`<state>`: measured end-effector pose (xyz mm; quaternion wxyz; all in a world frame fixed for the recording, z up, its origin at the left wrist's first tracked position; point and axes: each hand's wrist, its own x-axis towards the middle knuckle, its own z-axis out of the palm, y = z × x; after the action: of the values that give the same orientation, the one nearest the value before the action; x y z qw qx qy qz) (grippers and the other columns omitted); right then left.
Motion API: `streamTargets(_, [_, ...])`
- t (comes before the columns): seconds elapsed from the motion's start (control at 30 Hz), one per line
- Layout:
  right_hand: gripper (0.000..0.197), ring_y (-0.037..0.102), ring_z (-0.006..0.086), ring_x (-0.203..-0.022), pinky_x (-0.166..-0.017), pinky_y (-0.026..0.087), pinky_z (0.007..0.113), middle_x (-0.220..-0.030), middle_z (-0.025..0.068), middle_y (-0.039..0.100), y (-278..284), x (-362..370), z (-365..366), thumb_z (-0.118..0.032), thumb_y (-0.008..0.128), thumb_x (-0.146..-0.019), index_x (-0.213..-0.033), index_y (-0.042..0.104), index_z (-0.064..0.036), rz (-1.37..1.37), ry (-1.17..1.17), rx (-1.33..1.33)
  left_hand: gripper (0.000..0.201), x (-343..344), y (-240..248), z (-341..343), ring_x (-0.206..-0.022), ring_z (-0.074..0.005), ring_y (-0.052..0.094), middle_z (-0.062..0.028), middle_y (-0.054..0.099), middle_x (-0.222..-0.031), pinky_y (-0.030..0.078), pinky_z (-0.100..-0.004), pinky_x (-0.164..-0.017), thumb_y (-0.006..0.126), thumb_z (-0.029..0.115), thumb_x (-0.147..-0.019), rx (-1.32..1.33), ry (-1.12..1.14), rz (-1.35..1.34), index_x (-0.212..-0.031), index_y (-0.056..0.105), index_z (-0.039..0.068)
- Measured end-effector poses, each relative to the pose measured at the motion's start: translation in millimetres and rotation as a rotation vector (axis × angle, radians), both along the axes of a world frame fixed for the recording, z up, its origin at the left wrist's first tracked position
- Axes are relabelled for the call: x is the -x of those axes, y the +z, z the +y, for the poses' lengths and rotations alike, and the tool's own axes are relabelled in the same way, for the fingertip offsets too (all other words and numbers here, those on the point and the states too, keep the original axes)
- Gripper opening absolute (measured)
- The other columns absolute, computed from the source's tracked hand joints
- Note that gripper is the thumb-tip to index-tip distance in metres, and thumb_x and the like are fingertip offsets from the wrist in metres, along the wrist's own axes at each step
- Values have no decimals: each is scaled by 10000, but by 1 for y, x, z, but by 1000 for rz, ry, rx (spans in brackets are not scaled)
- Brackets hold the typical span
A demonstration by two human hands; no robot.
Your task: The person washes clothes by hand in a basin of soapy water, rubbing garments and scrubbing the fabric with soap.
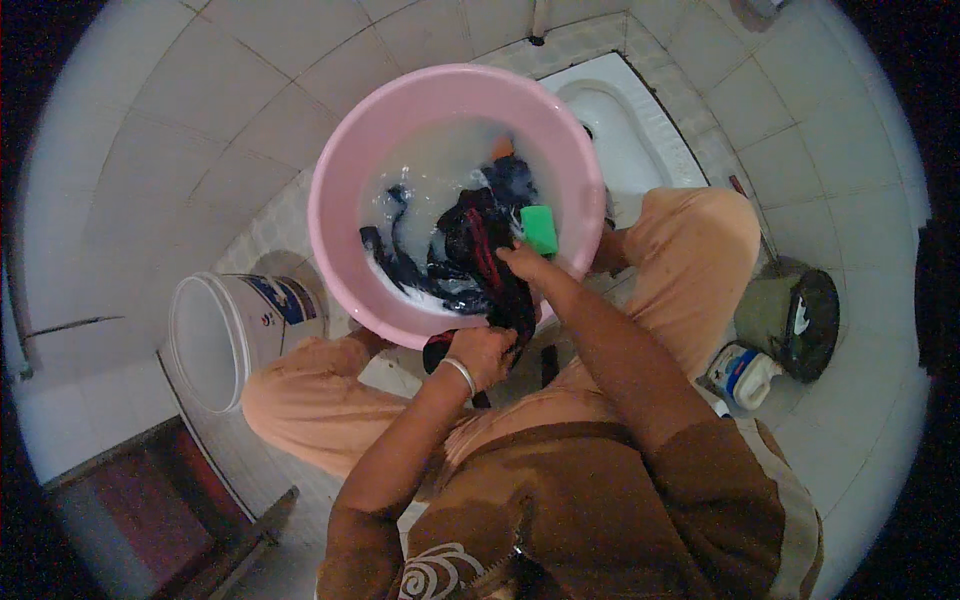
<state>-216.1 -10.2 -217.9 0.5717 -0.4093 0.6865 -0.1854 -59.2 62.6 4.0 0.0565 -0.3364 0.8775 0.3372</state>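
Note:
A big pink tub (335, 170) holds cloudy water and a soaked dark garment (460, 240) with red stripes. My left hand (482, 355), with a bangle at the wrist, is closed on a bunched end of this cloth at the tub's near rim. Farther in, over the right part of the tub, the fingers of my right hand (525, 265) grip the same cloth. Just beyond those fingers lies a bright green block (539, 229), perhaps soap; whether it touches the hand, I cannot tell. Something orange (502, 149) shows at the far side of the water.
A white bucket (235, 330) lies tipped on its side at left. On the right stand a dark bucket (812, 325) and a white bottle (742, 378). Behind the tub is a white squat toilet (625, 120). Tiled walls close in around me; my knees flank the tub.

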Motion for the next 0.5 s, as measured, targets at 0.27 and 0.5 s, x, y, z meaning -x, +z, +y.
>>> streamTargets(0.27, [492,494,397,-1019,-880,387,418,-1101,261,510,143,-63,7,-297,484,-819,-1146,426,67,-17,-157,199,341,-65,-60,-42,-920,-224,530,-87,553,-1007,441,-370,-726,595,311,-705,-1050,1118,608,-967,545,98])
streamTargets(0.5, [356,582,370,-712,-686,473,436,-813,202,593,173,-67,51,-307,482,-824,-996,516,3,44,229,564,403,-30,-71,-74,-828,-168,518,-48,565,-923,427,-301,-721,614,254,-761,-897,1155,470,-1092,508,49])
